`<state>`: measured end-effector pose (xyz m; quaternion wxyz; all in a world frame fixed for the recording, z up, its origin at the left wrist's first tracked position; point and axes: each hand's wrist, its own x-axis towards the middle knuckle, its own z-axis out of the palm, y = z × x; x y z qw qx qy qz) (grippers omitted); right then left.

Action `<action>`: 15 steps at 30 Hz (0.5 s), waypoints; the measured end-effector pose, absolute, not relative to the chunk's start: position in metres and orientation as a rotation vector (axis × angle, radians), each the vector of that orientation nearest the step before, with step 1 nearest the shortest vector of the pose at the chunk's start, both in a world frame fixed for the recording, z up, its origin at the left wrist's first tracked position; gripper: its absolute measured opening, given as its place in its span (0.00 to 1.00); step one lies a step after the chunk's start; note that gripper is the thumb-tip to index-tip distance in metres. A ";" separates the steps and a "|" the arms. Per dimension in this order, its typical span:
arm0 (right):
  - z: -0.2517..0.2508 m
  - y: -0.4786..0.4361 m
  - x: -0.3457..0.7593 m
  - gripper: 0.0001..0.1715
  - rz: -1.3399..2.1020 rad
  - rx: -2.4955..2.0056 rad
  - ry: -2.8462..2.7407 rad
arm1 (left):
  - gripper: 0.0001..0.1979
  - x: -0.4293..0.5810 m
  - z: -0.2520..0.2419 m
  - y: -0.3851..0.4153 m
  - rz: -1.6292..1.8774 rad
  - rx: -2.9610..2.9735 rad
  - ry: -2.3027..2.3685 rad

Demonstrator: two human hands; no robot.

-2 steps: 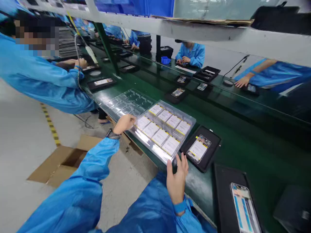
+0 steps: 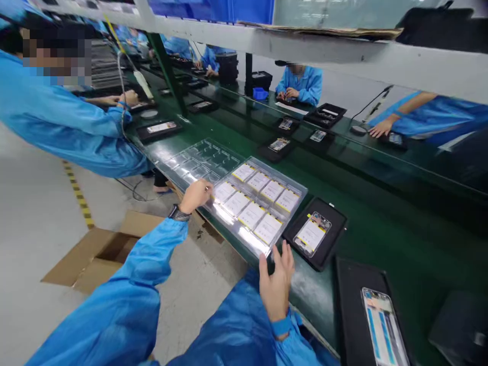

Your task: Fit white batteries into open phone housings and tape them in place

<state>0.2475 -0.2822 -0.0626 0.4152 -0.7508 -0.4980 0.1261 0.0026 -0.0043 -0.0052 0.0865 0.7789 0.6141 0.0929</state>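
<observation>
My left hand [image 2: 195, 196] is at the left corner of a clear plastic tray [image 2: 247, 238], its fingers curled around the edge. In the tray lie two rows of flat white phone batteries [image 2: 251, 215] with yellow edges. Close to the tray's near right corner is my right hand [image 2: 277, 284], fingers spread and holding nothing; whether a fingertip touches the rim I cannot tell. Right of the tray, a black pad [image 2: 331, 243] carries an opened phone [image 2: 311, 234] with a white battery in it.
An unfilled clear tray [image 2: 202, 158] lies beyond my left hand. Nearer on the right is another black pad [image 2: 353, 305] with a phone frame [image 2: 385, 325]. A shelf edge [image 2: 305, 51] spans overhead. A co-worker's sleeve [image 2: 76, 127] is at left, an open carton [image 2: 95, 254] on the floor.
My right hand has shifted very slightly left beside the tray corner. My left hand and the tray stay practically in place.
</observation>
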 end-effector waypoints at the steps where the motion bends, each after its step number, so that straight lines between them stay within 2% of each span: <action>1: -0.066 -0.282 0.248 0.39 0.310 -1.892 -1.268 | 0.17 0.004 -0.007 -0.006 0.261 2.322 1.856; 5: -0.073 -0.278 0.252 0.42 0.241 -1.877 -1.284 | 0.17 0.014 -0.008 -0.006 0.180 2.334 1.915; 12: -0.073 -0.275 0.254 0.36 0.149 -1.853 -1.399 | 0.10 0.027 0.019 0.021 -0.040 2.302 1.947; 15: -0.073 -0.277 0.254 0.36 0.143 -1.853 -1.417 | 0.11 0.042 0.030 0.037 -0.050 2.313 1.944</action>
